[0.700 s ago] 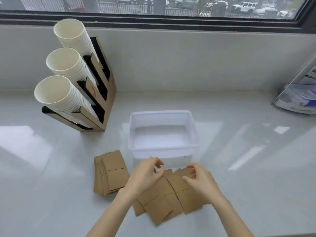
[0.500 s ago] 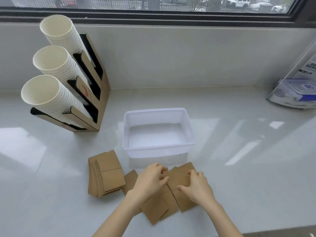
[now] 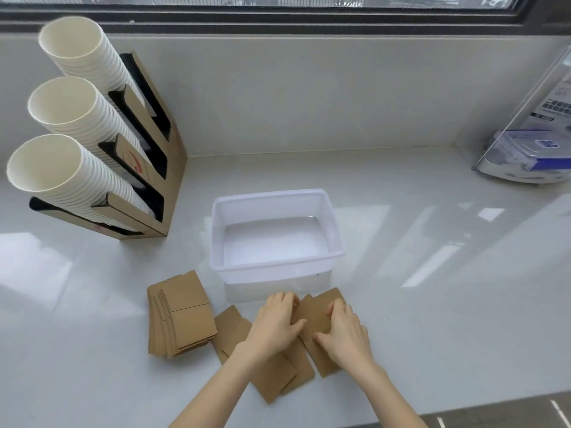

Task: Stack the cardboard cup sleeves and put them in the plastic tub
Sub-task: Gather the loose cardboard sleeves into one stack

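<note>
Both hands down on a loose spread of flattened cardboard cup sleeves (image 3: pixel 312 316) on the white tabletop (image 3: pixel 432 319), just in front of the clear plastic tub (image 3: pixel 335 233). Left hand (image 3: pixel 273 325) palm-down on the sleeves, fingers curled at their far edge, thumb out toward the right. Right hand (image 3: pixel 344 330) beside it, fingers bent onto the near-right sleeves, thumb pointing left. Close together but not touching, pressing on the cardboard rather than closed around any piece; nothing lifted. Sleeves fanned and overlapping beneath and between the palms, some poking out toward the near edge. A second, tidier stack of sleeves (image 3: pixel 182 316) flat on the tabletop to the left, just apart from the loose ones. Tub upright with no sleeves inside. Far left, a cardboard cup dispenser (image 3: pixel 148 168) holding three tilted columns of white paper cups (image 3: pixel 68 112). Far right, a packaged plastic container (image 3: pixel 525 156) against the wall
</note>
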The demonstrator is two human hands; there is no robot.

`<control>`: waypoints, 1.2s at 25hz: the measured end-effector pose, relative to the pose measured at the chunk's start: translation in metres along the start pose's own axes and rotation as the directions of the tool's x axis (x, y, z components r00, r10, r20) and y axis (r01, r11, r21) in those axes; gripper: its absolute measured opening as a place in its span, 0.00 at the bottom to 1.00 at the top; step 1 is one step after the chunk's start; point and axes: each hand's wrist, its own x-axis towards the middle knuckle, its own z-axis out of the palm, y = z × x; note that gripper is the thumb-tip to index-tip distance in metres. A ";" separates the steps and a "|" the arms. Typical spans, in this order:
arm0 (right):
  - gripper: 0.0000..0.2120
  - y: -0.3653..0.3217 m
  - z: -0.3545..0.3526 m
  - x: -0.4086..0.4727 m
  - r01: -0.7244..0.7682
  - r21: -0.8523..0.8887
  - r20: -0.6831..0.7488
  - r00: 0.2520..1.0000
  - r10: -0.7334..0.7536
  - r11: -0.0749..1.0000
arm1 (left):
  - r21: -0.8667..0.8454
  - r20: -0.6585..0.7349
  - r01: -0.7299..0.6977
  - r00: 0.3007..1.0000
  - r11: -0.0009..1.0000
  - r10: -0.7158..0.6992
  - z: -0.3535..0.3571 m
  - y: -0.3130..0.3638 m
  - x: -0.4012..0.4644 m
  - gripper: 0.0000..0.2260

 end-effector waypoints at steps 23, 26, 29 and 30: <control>0.29 0.004 0.006 0.009 -0.153 0.021 -0.120 0.981 0.155 0.988 | -0.714 -0.087 0.200 0.925 0.670 -0.369 -0.041 -0.035 -0.042 0.05; 0.31 0.000 0.000 0.008 0.020 0.186 -0.134 0.991 0.005 0.982 | -0.736 -0.074 0.210 0.920 0.643 -0.384 -0.043 -0.038 -0.046 0.05; 0.31 -0.014 -0.004 0.003 0.276 0.247 -0.081 0.961 -0.264 0.929 | -0.743 -0.064 0.200 0.929 0.639 -0.365 -0.043 -0.039 -0.050 0.05; 0.31 -0.021 -0.002 0.001 0.337 0.234 -0.049 0.941 -0.335 0.912 | -0.746 -0.062 0.194 0.932 0.638 -0.356 -0.043 -0.039 -0.051 0.06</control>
